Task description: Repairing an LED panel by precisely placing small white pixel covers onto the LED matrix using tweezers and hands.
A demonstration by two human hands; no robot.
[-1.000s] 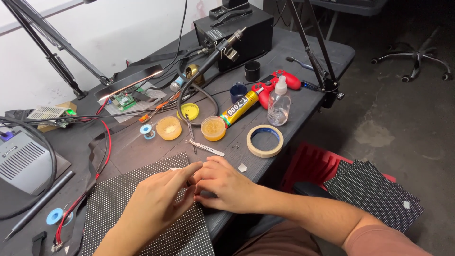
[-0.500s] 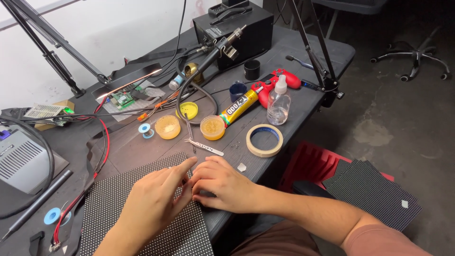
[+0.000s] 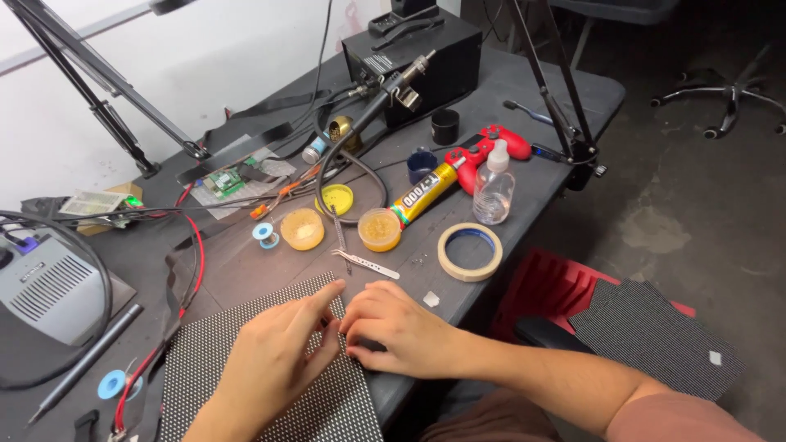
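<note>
the dotted black panel (image 3: pixel 270 385) lies flat at the desk (image 3: pixel 532 90) edge, near six o'clock. left hand (image 3: pixel 274 368) rests on it, fingers loosely spread; right hand (image 3: pixel 401 331) presses its corner, fingers curled, holding nothing i can see. looks stiff, thin, fragile-faced; best gripped by its edges.

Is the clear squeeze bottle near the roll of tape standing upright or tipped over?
Upright. The clear bottle stands on its base on the table, white nozzle pointing up, beside the red controller.

Electronics repair workshop: hot-air station (image 3: pixel 413 49), tweezers (image 3: pixel 366 263), circuit board (image 3: pixel 223 182).
</note>
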